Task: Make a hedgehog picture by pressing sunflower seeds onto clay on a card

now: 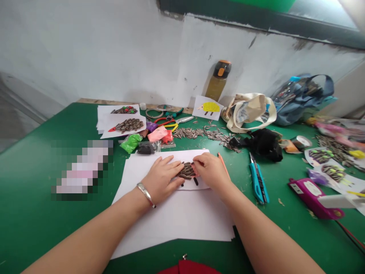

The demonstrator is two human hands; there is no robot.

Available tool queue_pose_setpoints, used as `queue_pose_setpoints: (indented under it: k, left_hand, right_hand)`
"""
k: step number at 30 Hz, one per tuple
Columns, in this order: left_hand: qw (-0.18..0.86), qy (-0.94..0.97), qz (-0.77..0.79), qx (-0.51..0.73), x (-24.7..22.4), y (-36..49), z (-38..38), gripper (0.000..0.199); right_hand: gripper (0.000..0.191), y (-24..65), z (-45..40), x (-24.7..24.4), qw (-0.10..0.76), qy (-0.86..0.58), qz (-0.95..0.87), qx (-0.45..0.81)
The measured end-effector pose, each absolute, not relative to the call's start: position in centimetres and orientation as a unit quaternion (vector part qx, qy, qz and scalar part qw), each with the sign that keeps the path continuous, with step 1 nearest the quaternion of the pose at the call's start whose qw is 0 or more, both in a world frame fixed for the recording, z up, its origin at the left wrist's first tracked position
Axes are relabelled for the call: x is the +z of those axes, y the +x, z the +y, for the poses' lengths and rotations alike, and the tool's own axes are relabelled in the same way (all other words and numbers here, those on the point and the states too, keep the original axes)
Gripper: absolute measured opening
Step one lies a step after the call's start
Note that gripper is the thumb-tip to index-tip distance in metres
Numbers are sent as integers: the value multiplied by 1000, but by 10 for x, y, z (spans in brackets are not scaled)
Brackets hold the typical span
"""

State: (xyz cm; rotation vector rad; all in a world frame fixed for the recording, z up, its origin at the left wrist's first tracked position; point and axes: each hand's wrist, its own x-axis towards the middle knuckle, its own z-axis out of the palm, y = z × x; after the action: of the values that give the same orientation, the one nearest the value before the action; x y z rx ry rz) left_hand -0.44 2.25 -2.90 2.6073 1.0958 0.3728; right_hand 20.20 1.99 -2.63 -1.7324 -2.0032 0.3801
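Over on the table [37,163] lie the paper sheets [176,217], loose seeds [188,133] behind them, a cutter [259,182] to their right, a bottle [216,87] farther back.

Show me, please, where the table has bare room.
Widest: the green tabletop left of the pixelated patch and left forearm. A narrower gap separates the right forearm from the blue utility knife. The wall side is crowded: sunflower seeds, clay packets, cream tote bag.

Craft workspace: green surface [34,163] against scuffed wall [114,53]; seed-covered pictures [129,125] near far left corner, loose seeds [188,133] toward far edge.
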Motion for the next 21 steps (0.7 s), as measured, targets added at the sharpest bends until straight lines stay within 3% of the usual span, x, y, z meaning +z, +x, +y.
queue_pose_setpoints:
  k: [21]
  left_hand:
    - [162,898,401,87,-27,-1,19,42]
  right_hand:
    - [25,200,17,-28,184,-620,-749,144]
